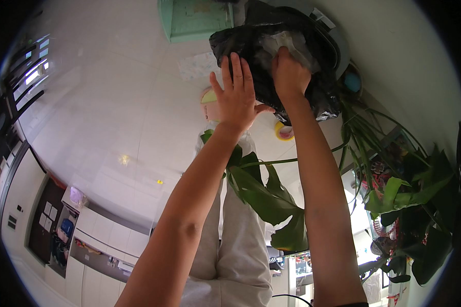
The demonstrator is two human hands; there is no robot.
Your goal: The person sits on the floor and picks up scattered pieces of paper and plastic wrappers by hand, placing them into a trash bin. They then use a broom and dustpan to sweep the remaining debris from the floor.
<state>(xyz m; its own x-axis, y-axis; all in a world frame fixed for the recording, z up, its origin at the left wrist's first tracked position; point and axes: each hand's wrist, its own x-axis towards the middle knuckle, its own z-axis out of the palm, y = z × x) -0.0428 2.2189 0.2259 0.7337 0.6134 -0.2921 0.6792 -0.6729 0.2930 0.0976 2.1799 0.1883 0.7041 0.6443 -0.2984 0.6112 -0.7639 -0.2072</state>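
A black plastic bag [238, 42] lines a grey waste bin [340, 50] beside the wall. My left hand [236, 94] is flat with its fingers apart, over the bag's near-left side. Whether its fingertips press on the plastic is hard to tell. In the bag's mouth, my right hand [292, 75] is curled against a crumpled whitish, see-through plastic wrapping [284, 40]. The fingertips of that hand are hidden. Below the bag, a yellow roll of tape [284, 131] lies on the floor.
A pale green plastic tray [199, 23] is on the floor beyond the bin. Broad monstera leaves [267, 192] hang between my forearms, and more foliage [418, 195] is at right. One pink slipper [210, 105] shows at my foot. White cabinets [107, 230] stand at lower left.
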